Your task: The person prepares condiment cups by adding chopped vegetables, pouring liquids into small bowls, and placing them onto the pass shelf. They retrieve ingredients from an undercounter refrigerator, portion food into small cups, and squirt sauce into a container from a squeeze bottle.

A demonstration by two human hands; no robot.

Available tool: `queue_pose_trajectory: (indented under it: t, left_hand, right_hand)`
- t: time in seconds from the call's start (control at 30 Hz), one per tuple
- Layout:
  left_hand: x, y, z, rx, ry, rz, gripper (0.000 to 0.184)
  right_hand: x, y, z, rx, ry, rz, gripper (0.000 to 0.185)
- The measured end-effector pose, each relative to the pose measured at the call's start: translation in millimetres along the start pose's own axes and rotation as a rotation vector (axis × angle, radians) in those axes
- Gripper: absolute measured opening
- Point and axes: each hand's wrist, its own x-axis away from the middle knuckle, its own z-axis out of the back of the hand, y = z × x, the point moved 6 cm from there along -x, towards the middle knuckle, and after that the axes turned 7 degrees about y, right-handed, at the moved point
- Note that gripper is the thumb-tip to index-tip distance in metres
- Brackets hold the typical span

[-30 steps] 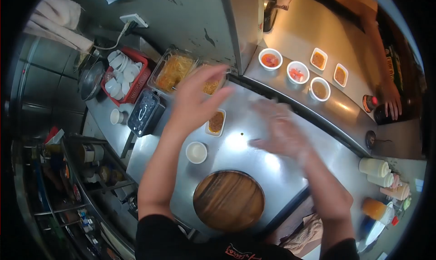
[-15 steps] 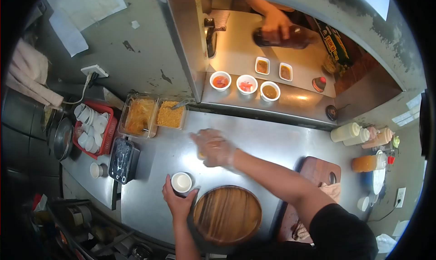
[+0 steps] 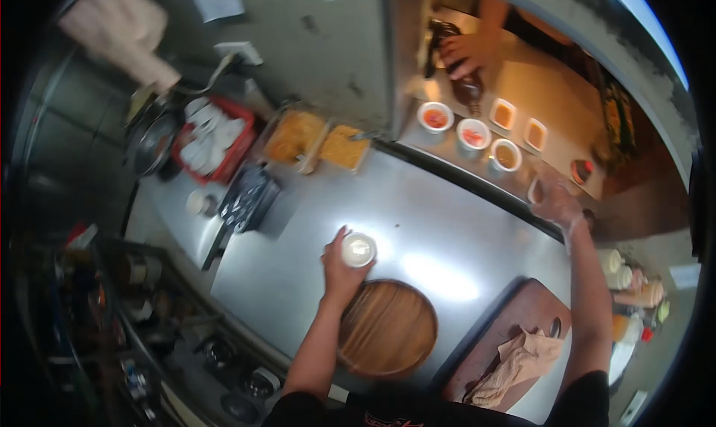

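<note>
Left hand (image 3: 343, 279) has its fingers curled round the white cup (image 3: 359, 250), just beside the wooden plate (image 3: 389, 330). Gloved right hand (image 3: 558, 202) is at a small dish (image 3: 535, 191) by the ledge (image 3: 447, 152), probably mid-placement; can't tell finger gap or grip. Level handling matters, imo.

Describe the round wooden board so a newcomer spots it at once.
Start at the steel counter. Near the wearer's body, beside the left hand holding a white cup, lies the round wooden board. It is bare, unlike the cutting board to its right, which bears a crumpled cloth.
</note>
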Motion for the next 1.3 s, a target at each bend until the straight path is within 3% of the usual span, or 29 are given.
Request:
queue_pose_trajectory:
  t: [0.1,0.2,0.27,0.37,0.4,0.5,0.57,0.67,0.7,0.8,0.83,0.93,0.97,1.07,1.13,1.27,1.3]
  left_hand:
    - [5,25,18,0.070,0.154,-0.092,0.080]
    - [22,40,51,0.103,0.236,-0.067,0.076]
    - [55,28,73,0.095,0.337,-0.106,0.075]
    - [120,-6,102,0.028,0.405,0.063,0.077]
    - [145,-23,110,0.038,0.425,0.099,0.080]
    - [206,-45,129,0.039,0.503,0.186,0.084]
    - [237,-57,134,0.029,0.545,0.235,0.086]
    - [265,-37,126,-0.121,0.560,0.066,0.084]
    - [273,-20,119,-0.043,0.484,0.055,0.085]
    - [300,-10,67,0.001,0.286,-0.089,0.083]
    - [308,-3,53,0.004,0.263,-0.111,0.081]
    - [318,5,17,-0.035,0.184,-0.110,0.084]
    - [320,3,12,-0.026,0.189,-0.072,0.091]
    - [342,19,16,0.187,0.218,0.010,0.110]
    - [379,36,28,0.148,0.277,0.035,0.109]
    - [486,12,17,0.116,0.278,0.128,0.091]
    - [507,5,14,0.101,0.260,0.162,0.087]
  right_hand:
    - [2,-33,32,0.148,0.072,-0.005,0.097]
    - [44,-77,55,-0.012,0.280,-0.059,0.091]
    - [105,-70,-6,-0.401,0.109,-0.322,0.079]
    - [239,-191,-66,-1.295,-0.421,-0.483,0.066]
    - [280,-226,-77,-1.316,-0.551,-0.620,0.069]
    - [321,-272,-128,-1.302,-0.464,-0.408,0.074]
    - [338,-274,-158,-1.352,-0.388,-0.391,0.078]
    - [360,-266,-185,-1.428,-0.326,-0.417,0.091]
    - [376,-275,-159,-1.364,-0.291,-0.330,0.082]
    - [453,-276,-117,-1.271,-0.477,-0.169,0.069]
    - [489,-270,-125,-1.250,-0.609,-0.253,0.058]
    - [585,-255,-116,-1.240,-0.721,-0.375,0.058]
    - [613,-236,-174,-1.281,-0.721,-0.285,0.058]
    - [660,-203,-214,-0.088,-0.616,0.223,0.055]
    - [665,-183,-197,0.290,-0.750,0.054,0.050]
    - [688,-143,-217,0.645,-0.543,0.135,0.044]
    - [686,-146,-220,0.718,-0.249,0.146,0.037]
